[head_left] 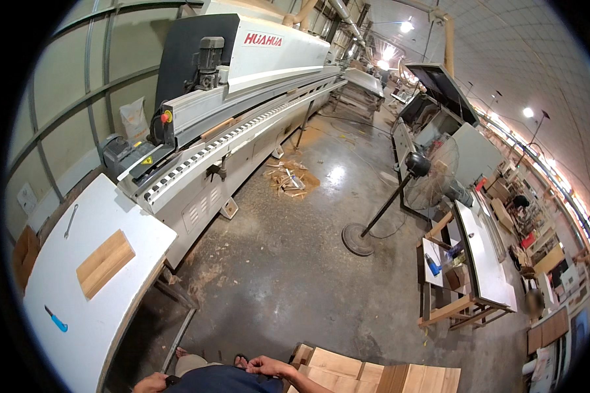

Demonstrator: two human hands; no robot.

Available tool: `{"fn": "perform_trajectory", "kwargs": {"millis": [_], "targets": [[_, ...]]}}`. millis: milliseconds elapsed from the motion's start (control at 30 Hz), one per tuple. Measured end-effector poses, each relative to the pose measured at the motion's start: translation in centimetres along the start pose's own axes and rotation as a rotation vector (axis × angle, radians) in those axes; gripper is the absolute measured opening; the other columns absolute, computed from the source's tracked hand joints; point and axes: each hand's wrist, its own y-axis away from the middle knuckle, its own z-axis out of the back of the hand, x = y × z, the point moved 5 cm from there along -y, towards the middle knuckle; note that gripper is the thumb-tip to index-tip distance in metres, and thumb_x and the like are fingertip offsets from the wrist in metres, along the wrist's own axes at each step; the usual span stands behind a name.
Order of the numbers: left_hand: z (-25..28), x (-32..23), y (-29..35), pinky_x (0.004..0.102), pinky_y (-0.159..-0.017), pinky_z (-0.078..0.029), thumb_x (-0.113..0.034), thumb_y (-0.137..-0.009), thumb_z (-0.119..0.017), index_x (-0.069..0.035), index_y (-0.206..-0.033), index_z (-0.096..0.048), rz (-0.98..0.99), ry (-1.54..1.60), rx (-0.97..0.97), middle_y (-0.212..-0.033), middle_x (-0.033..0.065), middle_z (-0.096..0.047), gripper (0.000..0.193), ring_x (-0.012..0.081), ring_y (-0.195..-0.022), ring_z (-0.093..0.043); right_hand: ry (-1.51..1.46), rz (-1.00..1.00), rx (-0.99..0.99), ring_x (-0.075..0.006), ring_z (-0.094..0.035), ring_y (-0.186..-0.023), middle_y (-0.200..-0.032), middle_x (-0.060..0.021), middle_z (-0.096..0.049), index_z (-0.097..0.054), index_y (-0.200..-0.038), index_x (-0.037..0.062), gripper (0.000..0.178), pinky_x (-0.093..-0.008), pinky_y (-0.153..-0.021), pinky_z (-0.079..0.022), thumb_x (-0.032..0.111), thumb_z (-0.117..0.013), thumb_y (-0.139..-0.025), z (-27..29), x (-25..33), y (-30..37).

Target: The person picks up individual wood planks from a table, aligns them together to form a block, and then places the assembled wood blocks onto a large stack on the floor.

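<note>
My left hand (pixel 152 382) shows only at the bottom edge, close to my waist, and its fingers are too cut off to read. My right hand (pixel 267 365) lies against my dark clothing (pixel 226 380) with nothing in it, just left of a stack of pale wooden boards (pixel 367 376). On my left stands a white table (pixel 59 288). A flat wooden board (pixel 105 262), a blue-handled tool (pixel 57 321) and a metal wrench (pixel 71 220) lie on it. Neither hand touches these.
A long white and grey woodworking machine (pixel 242 85) runs from the table's far end into the hall. Wood scraps (pixel 288 180) lie on the concrete floor beside it. A pedestal fan (pixel 426 177) and a white workbench (pixel 488 262) stand on the right.
</note>
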Motion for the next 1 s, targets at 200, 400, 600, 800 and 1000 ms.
{"fn": "perform_trajectory", "kwargs": {"millis": [200,400,600,800,1000], "targets": [[-0.5,-0.1,1.0,0.0283,-0.077,-0.050,-0.022,-0.088,-0.057,-0.008,-0.106,-0.065,-0.030,-0.101,-0.018,-0.095,0.0091,-0.068,0.024,0.0150,-0.086,-0.063,-0.086,-0.045,-0.035,-0.0034,-0.041,-0.067,-0.072,0.0081,-0.054,-0.064,-0.093,0.0069,0.038,-0.0216,-0.059,-0.035,0.044,-0.061,-0.088,-0.5,0.3,0.0],[-0.6,-0.3,1.9,0.0286,-0.077,-0.050,-0.025,-0.089,-0.056,-0.009,-0.108,-0.064,-0.059,-0.213,-0.026,-0.096,0.0094,-0.068,0.026,0.0153,-0.086,-0.063,0.094,-0.002,-0.062,-0.0083,-0.047,-0.073,-0.076,0.0034,-0.057,-0.063,-0.094,0.0040,0.038,-0.0275,-0.068,-0.041,0.042,-0.060,-0.089,-0.6,-0.5,-0.9],[-0.2,-0.9,2.1,0.0290,-0.078,-0.050,-0.028,-0.089,-0.055,-0.011,-0.109,-0.064,-0.094,-0.350,-0.027,-0.098,0.0097,-0.068,0.028,0.0156,-0.086,-0.064,0.073,0.034,-0.082,-0.0122,-0.052,-0.079,-0.080,-0.0023,-0.061,-0.064,-0.091,0.0032,0.033,-0.0315,-0.076,-0.043,0.036,-0.059,-0.089,-0.9,-2.8,-3.1],[0.9,2.6,1.5,0.0257,-0.076,-0.051,-0.028,-0.086,-0.064,-0.015,-0.114,-0.064,-0.118,-0.303,-0.063,-0.104,0.0052,-0.068,0.031,0.0139,-0.081,-0.064,0.132,0.076,-0.103,-0.0134,-0.056,-0.078,-0.081,-0.0043,-0.065,-0.066,-0.097,0.0048,0.034,-0.0330,-0.074,-0.045,0.037,-0.058,-0.089,-2.2,-3.3,-5.3],[1.7,1.4,1.1,0.0263,-0.075,-0.050,-0.025,-0.083,-0.066,-0.012,-0.108,-0.066,-0.022,-0.268,-0.051,-0.097,0.0038,-0.068,0.028,0.0123,-0.079,-0.063,0.104,0.073,-0.140,-0.0143,-0.057,-0.080,-0.083,-0.0054,-0.066,-0.066,-0.100,0.0052,0.033,-0.0322,-0.076,-0.046,0.035,-0.059,-0.089,-2.2,-4.7,-5.7]]}}
